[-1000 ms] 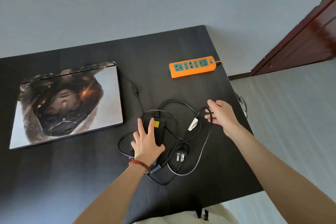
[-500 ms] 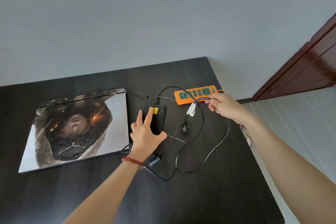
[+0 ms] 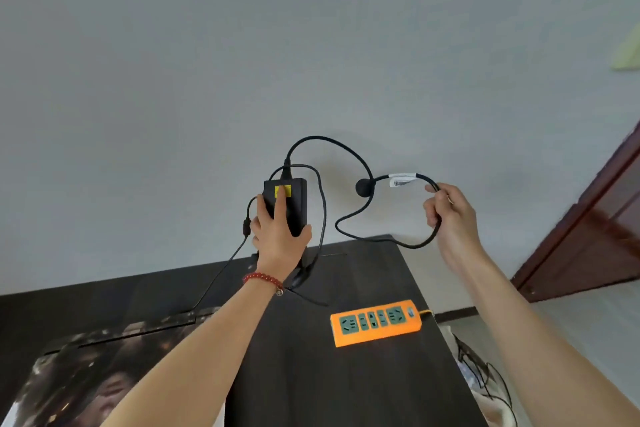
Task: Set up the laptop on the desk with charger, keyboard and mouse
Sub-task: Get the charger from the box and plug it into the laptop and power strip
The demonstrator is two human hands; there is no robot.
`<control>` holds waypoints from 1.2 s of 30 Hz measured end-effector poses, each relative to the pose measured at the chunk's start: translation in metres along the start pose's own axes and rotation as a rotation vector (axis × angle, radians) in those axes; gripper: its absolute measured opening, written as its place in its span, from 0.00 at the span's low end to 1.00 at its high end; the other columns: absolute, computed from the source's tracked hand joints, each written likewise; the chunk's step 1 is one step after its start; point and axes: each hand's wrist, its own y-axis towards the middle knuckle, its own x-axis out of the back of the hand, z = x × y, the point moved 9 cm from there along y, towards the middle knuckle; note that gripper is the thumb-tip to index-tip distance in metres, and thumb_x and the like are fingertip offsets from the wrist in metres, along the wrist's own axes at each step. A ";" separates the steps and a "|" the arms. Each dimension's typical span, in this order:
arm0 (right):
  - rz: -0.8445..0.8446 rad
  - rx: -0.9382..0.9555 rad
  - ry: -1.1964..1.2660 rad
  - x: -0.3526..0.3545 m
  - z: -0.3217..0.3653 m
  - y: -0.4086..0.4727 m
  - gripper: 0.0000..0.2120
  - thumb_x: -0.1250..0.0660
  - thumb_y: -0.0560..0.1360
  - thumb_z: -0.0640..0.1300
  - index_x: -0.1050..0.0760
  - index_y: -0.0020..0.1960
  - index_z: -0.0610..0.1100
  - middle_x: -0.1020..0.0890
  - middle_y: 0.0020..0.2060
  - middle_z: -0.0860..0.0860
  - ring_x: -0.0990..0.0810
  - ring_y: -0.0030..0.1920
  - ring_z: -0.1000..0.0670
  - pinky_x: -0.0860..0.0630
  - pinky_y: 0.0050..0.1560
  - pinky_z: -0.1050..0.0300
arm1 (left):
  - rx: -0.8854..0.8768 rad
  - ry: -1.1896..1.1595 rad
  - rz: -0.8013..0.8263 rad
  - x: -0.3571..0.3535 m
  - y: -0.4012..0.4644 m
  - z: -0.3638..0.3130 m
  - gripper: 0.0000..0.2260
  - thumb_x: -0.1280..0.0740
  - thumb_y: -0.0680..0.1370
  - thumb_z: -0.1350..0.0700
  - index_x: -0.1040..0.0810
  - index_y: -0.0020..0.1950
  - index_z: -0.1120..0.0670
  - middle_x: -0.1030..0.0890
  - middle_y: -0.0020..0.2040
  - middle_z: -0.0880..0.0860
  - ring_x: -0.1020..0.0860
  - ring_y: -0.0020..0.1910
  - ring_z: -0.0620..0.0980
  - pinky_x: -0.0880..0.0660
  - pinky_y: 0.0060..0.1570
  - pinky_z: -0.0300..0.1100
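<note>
Cut off and covered
The laptop point(image 3: 104, 378) runs off the lower edge; the left hand point(image 3: 278, 236) covers the charger brick's point(image 3: 294, 204) lower part.

bare desk point(image 3: 346, 388) around orange power strip point(image 3: 375, 322), closed laptop point(image 3: 104, 367) at left, cable point(image 3: 323, 215) looping above

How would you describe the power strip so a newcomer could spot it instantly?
Start at the dark desk and follow its right edge. The power strip lies flat there, below the raised right hand. It is the only bright orange thing, with a row of green sockets.
</note>
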 end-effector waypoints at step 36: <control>0.074 -0.002 -0.572 0.007 -0.107 0.039 0.13 0.47 0.79 0.35 0.25 0.46 0.44 0.21 0.38 0.51 0.20 0.45 0.50 0.27 0.54 0.59 | -0.396 0.444 0.313 -0.177 0.028 0.065 0.25 0.39 0.77 0.43 0.37 0.72 0.48 0.37 0.74 0.51 0.46 0.74 0.58 0.52 0.72 0.60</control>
